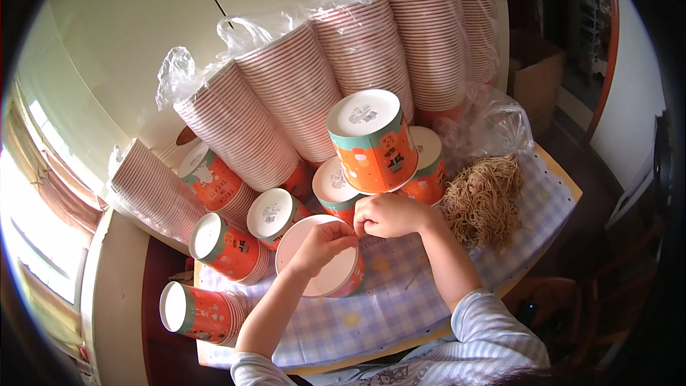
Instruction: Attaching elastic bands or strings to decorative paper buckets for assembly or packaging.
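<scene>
Close in front of me, a paper bucket (334, 276) with a white inside and orange outside stands with its mouth toward me. Over its right rim my left hand (321, 245) is closed, thumb and fingers pinched together. My right hand (389, 215) is also closed, curled beside the left with the knuckles nearly meeting. Whatever the fingers hold is hidden or too small to name. Just beyond the right hand, an upside-down orange and green bucket (379, 157) rests on top of other upturned buckets. A bundle of brown strings (484, 200) lies to the right.
Tall stacks of nested paper buckets (361, 46) in clear plastic line the back. Shorter upturned stacks (229, 249) stand along the left. A crumpled clear plastic bag (493, 120) sits behind the strings. The blue checked tablecloth (400, 314) ends at the table's front edge.
</scene>
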Available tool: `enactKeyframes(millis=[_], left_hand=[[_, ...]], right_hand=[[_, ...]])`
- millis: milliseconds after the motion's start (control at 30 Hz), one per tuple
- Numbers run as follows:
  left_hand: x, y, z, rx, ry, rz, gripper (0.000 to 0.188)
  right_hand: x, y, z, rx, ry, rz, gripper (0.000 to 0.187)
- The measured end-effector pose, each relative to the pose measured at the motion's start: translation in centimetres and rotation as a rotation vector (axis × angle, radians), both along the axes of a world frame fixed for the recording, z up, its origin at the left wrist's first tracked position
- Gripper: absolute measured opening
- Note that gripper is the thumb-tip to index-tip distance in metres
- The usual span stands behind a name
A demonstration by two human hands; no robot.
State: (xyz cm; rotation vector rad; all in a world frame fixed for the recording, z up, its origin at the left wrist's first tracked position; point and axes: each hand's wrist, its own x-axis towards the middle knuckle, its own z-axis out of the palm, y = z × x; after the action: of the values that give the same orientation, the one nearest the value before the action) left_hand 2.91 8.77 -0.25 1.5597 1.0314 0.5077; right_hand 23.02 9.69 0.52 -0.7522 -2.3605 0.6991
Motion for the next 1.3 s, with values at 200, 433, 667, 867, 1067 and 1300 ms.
enactKeyframes(millis=[200,433,667,867,1067,1300], left_hand=[[-0.5,0.2,-0.2,-0.084,-0.097,-0.016,0.011],[-0.6,0.2,-0.1,-0.085,-0.11,-0.037,0.01],[-1.2,0.6,-0.5,-0.134,-0.069,0.038,0.006],[-1.5,0.6,-0.4,-0.132,-0.065,0.046,0.007],[-1.2,0.7,-0.1,-0.092,-0.045,0.035,0.014],[-0.7,0.4,1.0,-0.1,0.012,0.059,0.014]], right_hand=[[-0.4,-0.6,0.0,0.057,-0.076,-0.084,0.016],[-0.6,-0.6,0.0,0.096,-0.209,-0.143,0.013],[-0.6,-1.3,0.8,0.006,-0.215,-0.101,0.013],[-2.3,-1.7,1.0,-0.049,-0.319,-0.006,0.017],[-1.5,-0.4,0.4,-0.032,-0.089,-0.058,0.018],[-2.3,-0.4,0.4,-0.178,0.04,-0.119,0.024]])
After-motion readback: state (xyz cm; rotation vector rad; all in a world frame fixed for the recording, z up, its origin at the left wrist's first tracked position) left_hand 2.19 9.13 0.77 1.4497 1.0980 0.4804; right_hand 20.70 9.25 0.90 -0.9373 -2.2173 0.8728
